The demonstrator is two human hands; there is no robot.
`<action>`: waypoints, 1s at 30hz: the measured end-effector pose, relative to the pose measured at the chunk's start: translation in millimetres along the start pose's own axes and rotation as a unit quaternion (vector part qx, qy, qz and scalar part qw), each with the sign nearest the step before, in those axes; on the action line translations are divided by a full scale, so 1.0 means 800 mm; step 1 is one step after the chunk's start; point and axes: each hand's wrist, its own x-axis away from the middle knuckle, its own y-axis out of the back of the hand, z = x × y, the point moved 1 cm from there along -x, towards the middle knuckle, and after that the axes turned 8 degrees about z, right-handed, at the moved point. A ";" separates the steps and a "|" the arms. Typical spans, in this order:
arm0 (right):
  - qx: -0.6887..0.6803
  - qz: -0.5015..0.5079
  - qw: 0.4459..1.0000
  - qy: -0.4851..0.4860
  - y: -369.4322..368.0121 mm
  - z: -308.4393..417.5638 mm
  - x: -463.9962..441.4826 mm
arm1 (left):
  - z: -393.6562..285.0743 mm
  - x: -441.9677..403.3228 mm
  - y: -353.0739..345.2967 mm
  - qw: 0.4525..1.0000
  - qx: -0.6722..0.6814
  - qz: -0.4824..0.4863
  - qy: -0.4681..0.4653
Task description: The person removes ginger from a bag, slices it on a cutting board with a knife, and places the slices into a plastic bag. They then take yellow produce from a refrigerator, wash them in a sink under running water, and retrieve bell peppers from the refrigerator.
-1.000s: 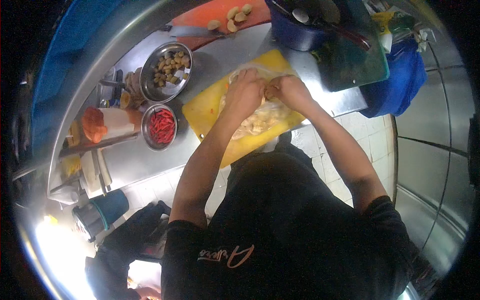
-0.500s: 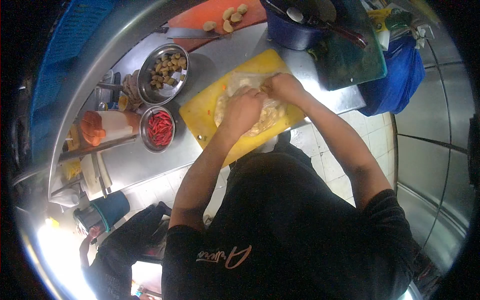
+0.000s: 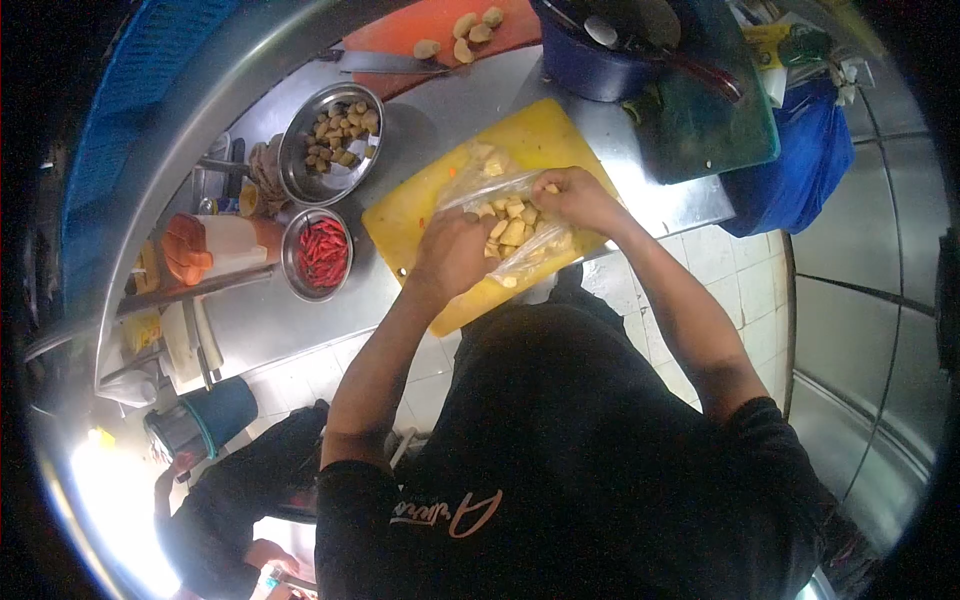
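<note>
A clear plastic bag lies on the yellow cutting board, its opening spread between my hands. Several pale yellow chunks show in the opening. My left hand is closed on the bag's left side, its fingertips partly hidden against the plastic. On the right side, my right hand pinches the bag's edge between thumb and fingers. Small orange bits sit on the board near the bag.
Left of the board stand a steel bowl of brownish pieces and a bowl of red chilies. A knife lies by an orange board. A blue pot stands behind. Another person is at lower left.
My hands have moved apart from their place close together at the bag's top. The bag is now pulled open, and the chunks inside show plainly. The other person's hands have shifted.
</note>
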 end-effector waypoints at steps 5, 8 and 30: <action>-0.021 0.045 0.999 0.021 0.004 0.026 0.023 | 0.013 0.015 -0.012 0.999 -0.010 -0.023 -0.024; -0.041 0.061 0.994 0.079 -0.005 0.047 0.037 | 0.013 0.022 -0.016 0.999 -0.009 -0.032 -0.015; 0.409 0.070 0.907 0.075 -0.089 0.036 -0.007 | 0.017 0.017 -0.038 0.992 -0.095 -0.048 0.061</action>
